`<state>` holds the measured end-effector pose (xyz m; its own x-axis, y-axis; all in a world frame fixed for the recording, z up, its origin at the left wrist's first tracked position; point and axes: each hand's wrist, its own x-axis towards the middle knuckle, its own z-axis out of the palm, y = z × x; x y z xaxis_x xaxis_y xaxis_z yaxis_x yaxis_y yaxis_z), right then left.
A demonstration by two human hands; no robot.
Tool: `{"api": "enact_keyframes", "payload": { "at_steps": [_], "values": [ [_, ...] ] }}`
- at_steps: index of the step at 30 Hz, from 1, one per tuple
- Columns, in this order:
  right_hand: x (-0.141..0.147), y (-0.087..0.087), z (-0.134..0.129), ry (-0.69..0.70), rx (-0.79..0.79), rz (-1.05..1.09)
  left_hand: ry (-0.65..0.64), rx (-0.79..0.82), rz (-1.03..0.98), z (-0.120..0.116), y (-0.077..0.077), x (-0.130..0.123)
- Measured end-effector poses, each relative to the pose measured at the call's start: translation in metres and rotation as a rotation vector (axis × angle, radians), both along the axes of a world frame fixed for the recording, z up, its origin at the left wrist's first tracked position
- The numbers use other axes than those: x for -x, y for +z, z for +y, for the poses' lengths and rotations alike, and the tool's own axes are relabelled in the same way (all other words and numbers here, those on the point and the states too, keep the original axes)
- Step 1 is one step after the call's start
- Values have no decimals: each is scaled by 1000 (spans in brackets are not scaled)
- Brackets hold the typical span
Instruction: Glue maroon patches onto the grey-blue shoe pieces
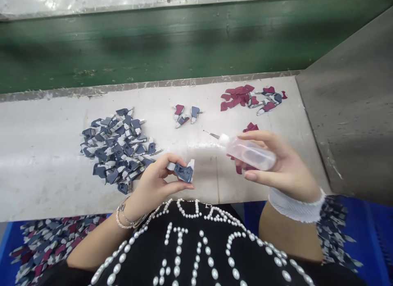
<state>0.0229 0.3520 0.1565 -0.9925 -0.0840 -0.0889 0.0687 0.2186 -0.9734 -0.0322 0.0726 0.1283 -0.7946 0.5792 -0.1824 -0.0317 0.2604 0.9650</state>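
Note:
Between thumb and fingers, my left hand (156, 179) grips a small blue and light-grey plastic part (184, 172), its hollow blue side turned up. My right hand (276, 167) is wrapped round a translucent squeeze bottle (251, 153) with a white cap and a thin metal needle tip. The bottle lies nearly level, its tip pointing left and apart from the part. Left of my left hand spreads a pile of similar blue and grey parts (118, 144). Dark red pieces (251, 127) lie partly hidden behind my right hand and the bottle.
Three assembled parts (184, 114) lie mid-table. At the back right are flat dark red pieces (236, 96) beside several red, blue and white parts (270, 99). A green conveyor belt (184, 44) runs behind, a metal panel (353, 105) stands right. Filled blue bins (55, 245) sit below.

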Motion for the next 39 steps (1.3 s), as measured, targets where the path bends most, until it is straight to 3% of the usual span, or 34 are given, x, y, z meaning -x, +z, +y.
{"api": "enact_keyframes", "payload": {
  "at_steps": [3, 6, 12, 15, 21, 26, 29, 33, 36, 39],
  "values": [
    [13, -27, -1, 67, 32, -39, 18, 15, 14, -4, -7, 0],
    [31, -49, -16, 53, -71, -13, 43, 54, 81, -6, -16, 1],
    [54, -68, -43, 13, -336, 39, 59, 66, 191, -5, -28, 4],
    [49, -64, -27, -6, -442, 22, 67, 51, 206, -3, -28, 4],
    [28, -61, 43, -145, -727, -135, 62, 32, 147, -4, -31, 3],
    [33, -76, 51, -64, -845, -251, 39, 10, 137, 2, -36, 0],
    [42, -77, 48, -20, -831, -303, 36, -45, 137, 6, -37, -3],
    [41, -62, 46, -11, -704, -315, 69, -81, 100, 12, -37, -9],
    [28, -43, 33, -33, -510, -294, 101, -56, 77, 17, -41, -14],
    [11, -28, 5, 30, -239, -287, 146, -44, 166, 23, -48, -19]
  ]
}}
